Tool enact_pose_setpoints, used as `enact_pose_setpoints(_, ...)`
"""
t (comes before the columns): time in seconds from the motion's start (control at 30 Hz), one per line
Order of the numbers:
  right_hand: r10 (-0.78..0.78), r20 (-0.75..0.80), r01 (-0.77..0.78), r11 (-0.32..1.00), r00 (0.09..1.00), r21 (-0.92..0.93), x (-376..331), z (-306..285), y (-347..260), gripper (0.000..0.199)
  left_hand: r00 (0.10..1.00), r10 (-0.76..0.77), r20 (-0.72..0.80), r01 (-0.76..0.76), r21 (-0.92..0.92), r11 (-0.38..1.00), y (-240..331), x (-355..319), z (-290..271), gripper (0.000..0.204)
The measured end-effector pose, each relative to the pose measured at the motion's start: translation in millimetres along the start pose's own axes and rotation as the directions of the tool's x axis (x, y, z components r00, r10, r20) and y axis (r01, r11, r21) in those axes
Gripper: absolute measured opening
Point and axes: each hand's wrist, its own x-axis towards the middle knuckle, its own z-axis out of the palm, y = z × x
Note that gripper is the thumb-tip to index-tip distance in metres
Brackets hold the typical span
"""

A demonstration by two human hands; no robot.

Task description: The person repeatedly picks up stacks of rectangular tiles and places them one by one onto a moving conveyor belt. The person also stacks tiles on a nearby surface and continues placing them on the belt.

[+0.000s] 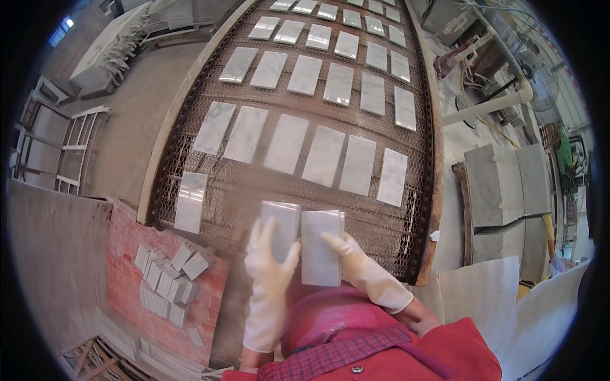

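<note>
Two-Stack Tile Handling at the Conveyor End

Head view: Two short stacks of pale rectangular tiles stood side by side at the near end of the mesh conveyor [241,195]. The left hand [267,257], gloved, straddled the lower part of the left tile stack [283,214], fingers spread toward its left side and thumb at its right edge; clamping pressure could not be told. The right hand [351,255], also gloved, pinched the right tile stack [320,257], thumb over the upper face, fingers hidden. Beyond them, loose tiles [286,145] lay in rows on the mesh, with a single tile [190,202] nearer at left.

The step in hand appeared to be gathering or squaring the stacks. The next move seemed to call for even support under both, edges aligned, without chipping corners.
</note>
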Motion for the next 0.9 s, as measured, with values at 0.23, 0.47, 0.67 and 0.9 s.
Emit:
enact_pose_setpoints(0.23,-0.137,-0.341,0.008,0.935,0.93,-0.354,19.7,-24.0,-1.9,0.057,0.953,-0.303,0.0,0.282,-0.367,0.886,-26.9,3.4,-22.2,0.068)
enact_pose_setpoints(0.47,-0.564,-0.239,-0.061,0.316,0.79,-0.947,-17.5,-24.4,-24.2,0.069,0.908,-0.4,0.125,0.37,-0.685,0.628,-16.3,-20.3,-14.5,0.069)
enact_pose_setpoints(0.67,-0.376,0.164,0.388,0.66,0.912,-0.644,4.7,25.4,-14.3,0.083,0.979,-0.046,0.201,0.163,-0.617,0.77,5.8,-21.0,-1.6,0.072)
enact_pose_setpoints(0.9,-0.142,0.114,0.16,0.972,0.983,-0.173,22.3,49.5,-2.5,0.077,0.982,0.056,0.183,0.03,-0.433,0.901,14.5,-7.2,-7.4,0.055)
